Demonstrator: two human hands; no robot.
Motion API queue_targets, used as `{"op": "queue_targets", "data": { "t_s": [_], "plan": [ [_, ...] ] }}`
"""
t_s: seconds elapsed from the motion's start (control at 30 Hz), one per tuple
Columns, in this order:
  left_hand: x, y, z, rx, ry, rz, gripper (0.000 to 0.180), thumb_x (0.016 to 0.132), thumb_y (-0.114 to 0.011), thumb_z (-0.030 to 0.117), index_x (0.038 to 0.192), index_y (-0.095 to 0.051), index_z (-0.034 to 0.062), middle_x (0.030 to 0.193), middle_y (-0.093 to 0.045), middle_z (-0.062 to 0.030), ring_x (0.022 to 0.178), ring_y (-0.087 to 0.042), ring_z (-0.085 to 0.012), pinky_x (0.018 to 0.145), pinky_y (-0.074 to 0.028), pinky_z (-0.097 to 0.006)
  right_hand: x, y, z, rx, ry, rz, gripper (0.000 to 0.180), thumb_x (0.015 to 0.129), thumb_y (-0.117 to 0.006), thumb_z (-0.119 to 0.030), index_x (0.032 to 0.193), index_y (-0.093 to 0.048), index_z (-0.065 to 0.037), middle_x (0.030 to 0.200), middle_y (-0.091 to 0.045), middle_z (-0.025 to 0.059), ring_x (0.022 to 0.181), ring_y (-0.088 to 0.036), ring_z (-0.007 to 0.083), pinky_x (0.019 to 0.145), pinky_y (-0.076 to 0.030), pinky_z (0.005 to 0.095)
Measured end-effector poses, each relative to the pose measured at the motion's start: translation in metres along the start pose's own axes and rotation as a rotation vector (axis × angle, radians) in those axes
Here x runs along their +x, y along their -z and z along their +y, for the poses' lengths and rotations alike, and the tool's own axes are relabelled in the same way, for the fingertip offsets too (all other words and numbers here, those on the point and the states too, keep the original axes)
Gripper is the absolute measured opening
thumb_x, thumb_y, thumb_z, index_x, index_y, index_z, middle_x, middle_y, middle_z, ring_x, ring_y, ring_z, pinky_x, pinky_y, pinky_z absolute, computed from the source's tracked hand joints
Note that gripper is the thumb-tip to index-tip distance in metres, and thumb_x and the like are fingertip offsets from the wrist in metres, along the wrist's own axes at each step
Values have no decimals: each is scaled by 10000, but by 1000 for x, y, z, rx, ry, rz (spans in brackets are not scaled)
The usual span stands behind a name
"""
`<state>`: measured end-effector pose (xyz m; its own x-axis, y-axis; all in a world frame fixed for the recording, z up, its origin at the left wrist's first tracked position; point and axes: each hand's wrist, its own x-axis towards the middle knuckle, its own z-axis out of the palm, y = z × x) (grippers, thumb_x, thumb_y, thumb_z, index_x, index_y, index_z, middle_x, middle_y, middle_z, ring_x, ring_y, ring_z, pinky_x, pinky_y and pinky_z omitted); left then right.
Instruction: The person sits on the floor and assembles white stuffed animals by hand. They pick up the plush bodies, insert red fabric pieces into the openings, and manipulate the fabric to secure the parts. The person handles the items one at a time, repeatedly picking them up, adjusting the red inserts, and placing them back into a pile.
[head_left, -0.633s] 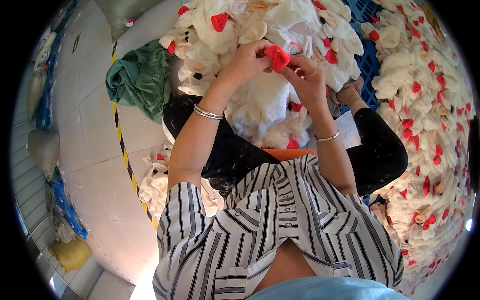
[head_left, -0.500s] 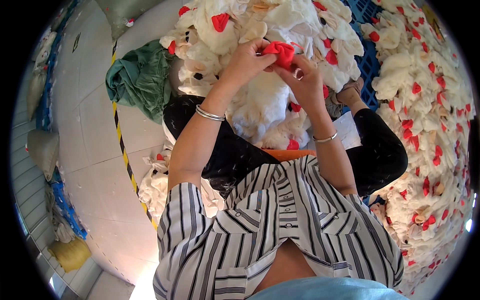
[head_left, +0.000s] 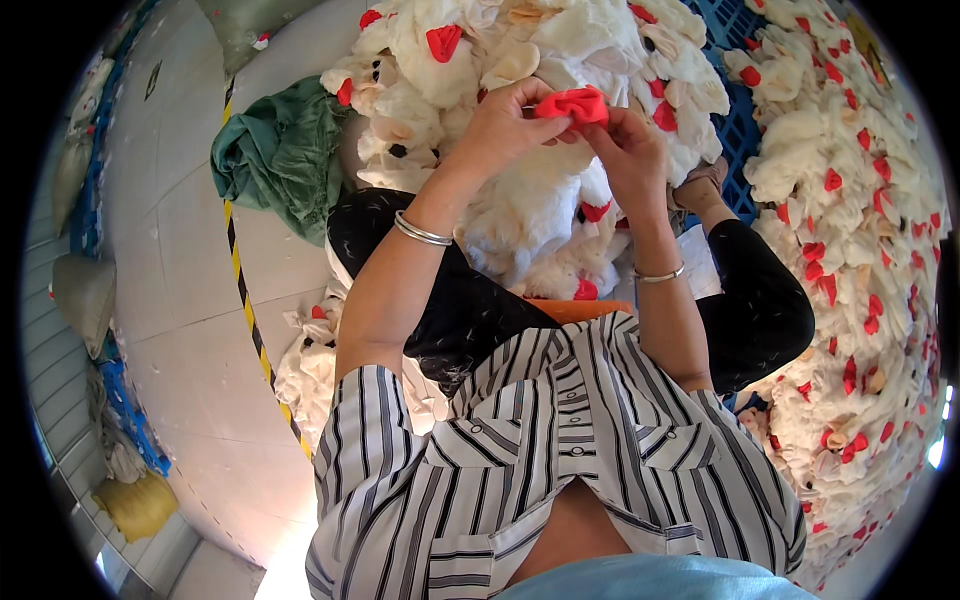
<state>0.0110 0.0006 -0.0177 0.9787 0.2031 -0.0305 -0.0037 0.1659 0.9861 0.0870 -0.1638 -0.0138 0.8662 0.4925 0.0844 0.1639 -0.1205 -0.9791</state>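
Observation:
Both my hands are raised over my lap and hold one small red fabric piece (head_left: 572, 102) between them. My left hand (head_left: 505, 125) pinches its left end with thumb and fingers. My right hand (head_left: 628, 145) grips its right end from below. A cream plush toy (head_left: 540, 225) with red patches lies across my black-trousered legs just under the hands. Each wrist carries a thin silver bangle.
Heaps of cream plush toys with red parts (head_left: 850, 230) fill the right side and the top. A blue plastic crate (head_left: 735, 120) shows between them. A green cloth bundle (head_left: 280, 155) lies at left by a yellow-black floor stripe (head_left: 245, 300). More plush pieces (head_left: 310, 365) sit beside my left leg.
Both hands have lifted slightly and the red piece has been turned and spread between the fingers, now lying more flat and horizontal.

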Motion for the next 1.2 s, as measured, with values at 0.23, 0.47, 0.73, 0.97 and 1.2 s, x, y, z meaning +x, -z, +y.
{"op": "queue_targets", "data": {
  "t_s": [0.23, 0.47, 0.73, 0.97, 1.2],
  "plan": [
    [0, -5, -2, 117, 20, -81, 206, 889, -653, 135, 1073, -658, 41, 917, -697, -21, 848, -681, -106, 734, -519, -243, -10, -2, -3, -137, 105, 55, 133, 832, -583, -27, 938, -642, 27, 711, -533, 26, 649, -457, 69, 568, -364, 244],
    [-4, -2, -1, 175, 41, 6, 195, 886, -650, 153, 1048, -691, 51, 880, -696, -17, 773, -655, -90, 707, -518, -241, -13, 1, -13, -84, 99, -193, 210, 888, -529, -33, 1063, -633, 14, 822, -571, 17, 753, -497, 68, 653, -396, 216],
    [-3, 3, -2, 160, 61, -103, 167, 914, -625, 157, 990, -719, 42, 843, -700, -21, 709, -633, -89, 684, -525, -240, -11, 5, -20, 60, -64, -181, 175, 881, -620, -49, 1041, -623, 21, 817, -634, 4, 710, -553, 55, 651, -455, 202],
    [0, 12, 6, 100, 1, 26, 192, 932, -605, 156, 1052, -699, 40, 847, -694, -28, 671, -636, -95, 654, -526, -234, 5, 35, -12, -74, -64, 14, 91, 829, -644, -16, 798, -559, -17, 697, -543, -38, 633, -473, 38, 576, -404, 199],
    [-4, 1, 10, 93, -58, -100, 208, 942, -609, 216, 1015, -713, 51, 754, -654, 10, 615, -606, -68, 567, -493, -216, 10, 25, -4, -26, 150, -111, 214, 858, -627, 1, 750, -448, -47, 749, -541, -49, 675, -462, 31, 588, -398, 189]
  ]
}}
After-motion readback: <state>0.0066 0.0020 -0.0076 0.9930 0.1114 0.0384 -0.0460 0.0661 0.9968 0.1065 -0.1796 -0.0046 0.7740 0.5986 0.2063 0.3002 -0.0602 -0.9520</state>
